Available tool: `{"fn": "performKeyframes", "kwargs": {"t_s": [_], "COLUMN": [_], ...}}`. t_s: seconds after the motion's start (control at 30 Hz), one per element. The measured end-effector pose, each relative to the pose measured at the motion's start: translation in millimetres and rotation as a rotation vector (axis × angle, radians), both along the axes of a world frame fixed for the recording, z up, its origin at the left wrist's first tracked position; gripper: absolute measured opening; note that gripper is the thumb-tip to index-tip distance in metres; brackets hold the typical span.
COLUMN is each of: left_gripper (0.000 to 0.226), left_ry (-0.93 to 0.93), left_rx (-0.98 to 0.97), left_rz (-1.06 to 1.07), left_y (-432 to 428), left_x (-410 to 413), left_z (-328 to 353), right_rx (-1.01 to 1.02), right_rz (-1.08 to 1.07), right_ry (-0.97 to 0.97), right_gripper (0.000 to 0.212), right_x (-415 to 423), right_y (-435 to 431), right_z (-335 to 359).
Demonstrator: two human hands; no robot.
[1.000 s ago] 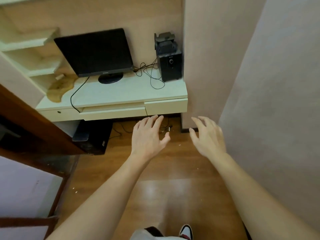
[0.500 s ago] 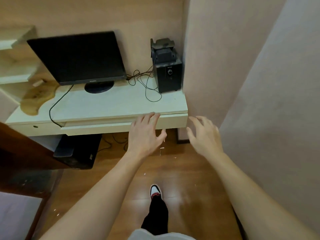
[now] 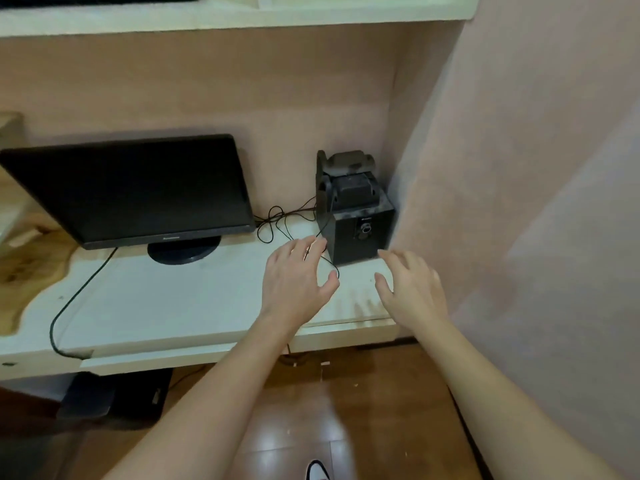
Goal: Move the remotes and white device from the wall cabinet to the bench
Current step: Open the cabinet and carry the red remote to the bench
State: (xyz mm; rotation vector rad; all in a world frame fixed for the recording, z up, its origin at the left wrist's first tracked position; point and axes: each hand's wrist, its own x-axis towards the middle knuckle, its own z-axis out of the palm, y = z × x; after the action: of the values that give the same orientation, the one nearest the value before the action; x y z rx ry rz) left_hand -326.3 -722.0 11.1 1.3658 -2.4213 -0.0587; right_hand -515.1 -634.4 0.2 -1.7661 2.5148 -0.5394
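Remotes, white device: none in view, so no exact place to give. Judged to lie higher up, on or above the shelf (image 3: 242, 19) crossing the top edge. Only a dark strip and a pale corner show there, too cropped to name.

Left hand (image 3: 298, 275): fingers straight and spread, palm down, holding nothing. Hovers over the right end of the bench (image 3: 180, 299), by a loop of thin black cable (image 3: 280, 223); contact with it cannot be told.

Right hand (image 3: 412, 289): likewise spread and empty, just beside the left, in front of the speaker (image 3: 360, 233). Judged free and ready for a reach; no pick-up yet made.

Speaker: black box, upright in the rear right corner against the wall, presumably tucked there to leave the front of the bench free. Small dark unit (image 3: 349, 174) stacked on top, kind unclear.

Monitor (image 3: 131, 188): dark screen on a round foot, set toward the back of the bench, its lead (image 3: 79, 299) trailing over the front edge.

Drawers (image 3: 346, 336): under the bench top, closed, contents hidden.

Black case (image 3: 114, 400): on the floor beneath the bench, closed, contents not visible.
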Motion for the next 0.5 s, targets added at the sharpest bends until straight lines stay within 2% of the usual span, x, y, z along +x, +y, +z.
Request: {"fn": "performKeyframes", "kwargs": {"t_s": [0.23, 0.5], "left_gripper": [0.058, 0.057], "left_ry": [0.038, 0.058], "left_rx": [-0.022, -0.136], "left_rz": [-0.029, -0.022], "left_y": [-62.4, -97.2], "left_x": [-12.9, -23.7], "left_z": [0.3, 34.2], "right_rx": [0.013, -0.134], "right_rz": [0.001, 0.052], "right_ry": [0.029, 0.071], "right_gripper": [0.048, 0.051], "right_x": [-9.9, -20.5], "right_y": [-57.8, -109.0], "right_z": [3.8, 36.0]}}
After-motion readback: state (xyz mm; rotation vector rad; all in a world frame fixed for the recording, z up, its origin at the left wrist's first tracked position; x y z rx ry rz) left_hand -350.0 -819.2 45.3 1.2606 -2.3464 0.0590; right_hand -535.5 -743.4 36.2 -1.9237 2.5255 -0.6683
